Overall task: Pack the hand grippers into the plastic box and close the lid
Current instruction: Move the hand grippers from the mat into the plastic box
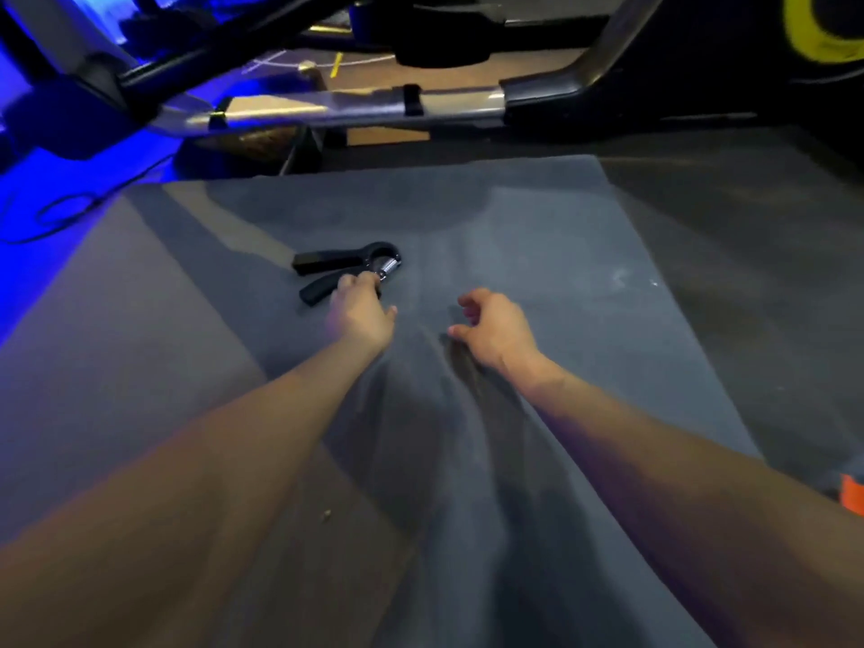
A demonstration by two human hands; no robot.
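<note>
A black hand gripper (347, 265) with a shiny metal spring lies on the grey mat (537, 254), its two handles pointing left. My left hand (360, 311) reaches onto its lower handle, fingers curled around the handle near the spring. My right hand (495, 327) hovers just above the mat to the right of it, fingers loosely curled and apart, holding nothing. No plastic box is in view.
Exercise machine frames with metal bars (355, 107) stand along the far edge of the mat. A blue glow lights the floor at the left. A cable (51, 217) lies on the floor at far left. Something orange (852, 495) shows at the right edge.
</note>
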